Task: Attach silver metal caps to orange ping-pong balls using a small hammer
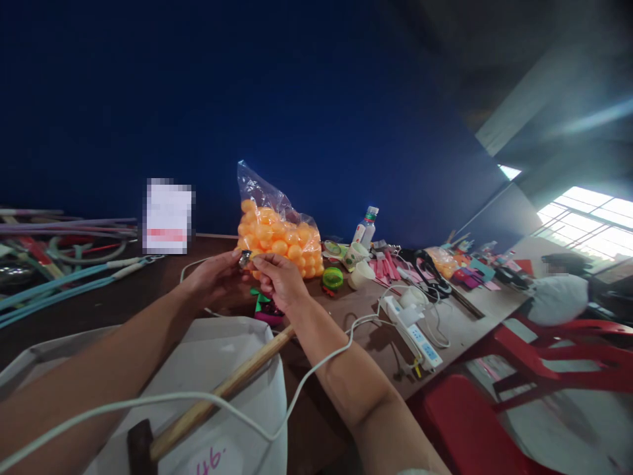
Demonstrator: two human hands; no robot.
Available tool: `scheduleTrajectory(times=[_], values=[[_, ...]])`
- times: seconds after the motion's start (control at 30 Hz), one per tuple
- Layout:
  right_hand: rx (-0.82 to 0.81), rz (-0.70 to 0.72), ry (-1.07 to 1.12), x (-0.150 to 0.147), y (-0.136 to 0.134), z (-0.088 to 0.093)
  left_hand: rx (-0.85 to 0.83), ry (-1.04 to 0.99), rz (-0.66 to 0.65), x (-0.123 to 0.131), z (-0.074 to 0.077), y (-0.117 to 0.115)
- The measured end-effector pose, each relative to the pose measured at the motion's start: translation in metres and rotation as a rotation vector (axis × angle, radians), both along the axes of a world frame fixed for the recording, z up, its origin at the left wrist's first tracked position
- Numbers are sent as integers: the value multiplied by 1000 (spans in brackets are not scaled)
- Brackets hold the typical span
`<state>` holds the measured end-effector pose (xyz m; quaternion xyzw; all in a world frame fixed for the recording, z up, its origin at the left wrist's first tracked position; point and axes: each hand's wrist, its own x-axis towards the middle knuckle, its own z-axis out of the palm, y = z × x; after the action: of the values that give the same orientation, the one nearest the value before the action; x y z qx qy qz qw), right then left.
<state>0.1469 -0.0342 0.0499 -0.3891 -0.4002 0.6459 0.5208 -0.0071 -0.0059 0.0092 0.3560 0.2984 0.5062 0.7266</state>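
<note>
In front of a clear plastic bag of orange balls (281,241), my two hands are close together. My left hand (217,274) has a small shiny dark metal piece (244,258) in its fingertips. Closed in a pinch beside it is my right hand (281,280); what lies between its thumb and finger is too small to make out. Below the hands, a green and magenta item (266,309) rests on the brown table (346,323), partly hidden. A round green container (333,280) stands to the right of the bag.
A hammer (222,389) lies across a white sack-like container (198,343), and a white cable (324,359) runs over my right forearm. Further right are a power strip (415,336), a bottle (366,227), pink pieces (386,267) and red chairs (459,422). Blue cords (59,287) lie left.
</note>
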Motion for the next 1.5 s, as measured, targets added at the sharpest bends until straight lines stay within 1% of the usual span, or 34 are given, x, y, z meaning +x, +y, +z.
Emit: scheduleTrajectory(times=[0.27, 0.4, 0.67, 0.97, 1.3, 1.5], values=[[-6, -2, 16, -1, 0, -1, 6, 11, 30, 1, 4, -4], [-7, -11, 17, -1, 0, -2, 24, 6, 30, 1, 3, -3], [6, -23, 18, -1, 1, -5, 61, 1, -18, -1, -1, -1], [6, -36, 6, -1, 0, -3, 101, -8, -44, -1, -6, 2], [17, -37, -3, -2, -1, -3, 103, 4, -29, 0, -2, -2], [20, -38, 5, -2, 1, -5, 108, 1, -49, -1, -7, 1]])
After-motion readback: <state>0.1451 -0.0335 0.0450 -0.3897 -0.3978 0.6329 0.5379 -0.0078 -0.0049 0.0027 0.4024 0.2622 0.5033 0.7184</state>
